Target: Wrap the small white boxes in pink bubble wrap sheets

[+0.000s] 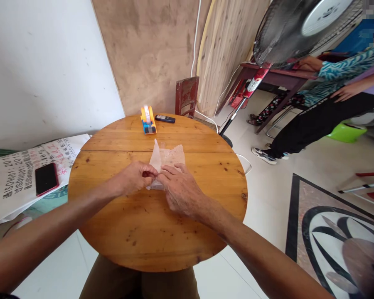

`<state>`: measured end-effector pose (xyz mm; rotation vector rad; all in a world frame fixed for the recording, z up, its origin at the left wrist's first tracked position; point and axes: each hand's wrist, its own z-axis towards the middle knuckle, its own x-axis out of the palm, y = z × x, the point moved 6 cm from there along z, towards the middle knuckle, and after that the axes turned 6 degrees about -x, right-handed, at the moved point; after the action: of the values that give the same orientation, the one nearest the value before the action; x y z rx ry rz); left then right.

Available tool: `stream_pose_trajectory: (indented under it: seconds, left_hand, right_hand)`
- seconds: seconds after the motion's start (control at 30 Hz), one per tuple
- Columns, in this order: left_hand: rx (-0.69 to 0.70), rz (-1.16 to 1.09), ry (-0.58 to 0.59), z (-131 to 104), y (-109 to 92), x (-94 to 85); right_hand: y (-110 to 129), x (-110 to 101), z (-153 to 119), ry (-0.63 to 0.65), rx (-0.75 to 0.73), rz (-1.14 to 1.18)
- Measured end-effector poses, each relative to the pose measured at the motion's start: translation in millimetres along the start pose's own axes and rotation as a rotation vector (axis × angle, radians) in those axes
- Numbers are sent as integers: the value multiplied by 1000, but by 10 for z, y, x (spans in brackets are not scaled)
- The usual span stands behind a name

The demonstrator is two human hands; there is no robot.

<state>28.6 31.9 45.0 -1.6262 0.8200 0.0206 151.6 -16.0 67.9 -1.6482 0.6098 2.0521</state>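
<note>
A translucent, whitish sheet of plastic wrap (173, 155), perhaps bubble wrap, lies crumpled on the round wooden table (149, 245), with one corner folded up on the left. My left hand (139, 177) is closed, thumb and fingertips pinching the wrap's near left edge. Bent over the sheet, my right hand (182, 189) holds it down, its index finger and thumb close to the left fingertips. Between and below my fingers shows a clear, shiny strip at the wrap's near edge. Whether anything lies inside the wrap I cannot tell.
An orange and blue tape dispenser (148, 120) and a dark handheld device (165, 119) sit at the table's far edge. At left, a phone (46, 178) rests on printed sacks (15, 182). A chair (187, 96) and standing fan (255, 83) are beyond; people are at right.
</note>
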Motion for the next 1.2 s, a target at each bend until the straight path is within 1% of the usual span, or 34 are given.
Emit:
stream_pose_trajectory:
  seconds: [0.07,0.1,0.13,0.17,0.2,0.23,0.27,0.3,0.33,0.37,0.43,0.53,0.63,0.73,0.8,0.93,1.07,1.2]
  left_hand:
    - [110,227,-130,-36,10,15]
    - [177,328,-195,-61,1,21]
    - [249,415,-248,-88,-13,31]
    - [322,477,-293,-115,-29,40]
    - [393,515,-323,-138,-43,50]
    - [458,536,-340,-155,-54,61]
    - [517,543,-349,-167,-61,72]
    - [565,543,-355,-174,-63,81]
    - [602,539,-361,-176,-61,88]
    - [629,535,-364,-174,-56,97]
    - [669,532,-383,-174,-45,114]
    - [703,533,-424,-188,-45,150]
    - [681,548,-456,-201,-59,187]
    - [643,571,-448,-205,-79,228]
    - [630,578,-440,-209,-89,247]
    - [624,631,-448,-211,-90,267]
    - [641,711,-463,-204,-96,274]
    - [659,758,-486,-184,-111,262]
  right_hand:
    - [-32,-32,-18,-36,-12,54]
    - [-65,-75,-47,-79,-15,103]
    - [-125,-139,-97,-150,6,163]
    - [-217,-214,-170,-238,61,226]
    - [-341,-281,-269,-326,160,288]
    - [-487,-326,-394,-402,301,341]
    - [-625,-322,-524,-416,450,386]
    - [-735,-275,-643,-373,576,433]
    - [-811,-211,-747,-315,670,476]
    - [-854,-134,-825,-246,730,517]
    - [-875,11,-912,-165,806,589]
    - [-828,171,-854,-142,878,660]
    - [-797,251,-674,-154,913,630]
    - [-814,328,-527,-184,902,598]
    - [-821,389,-478,-248,859,640]
    - [-787,461,-478,-426,789,775]
    - [-704,447,-431,-534,755,880]
    - [-596,373,-262,-577,699,915]
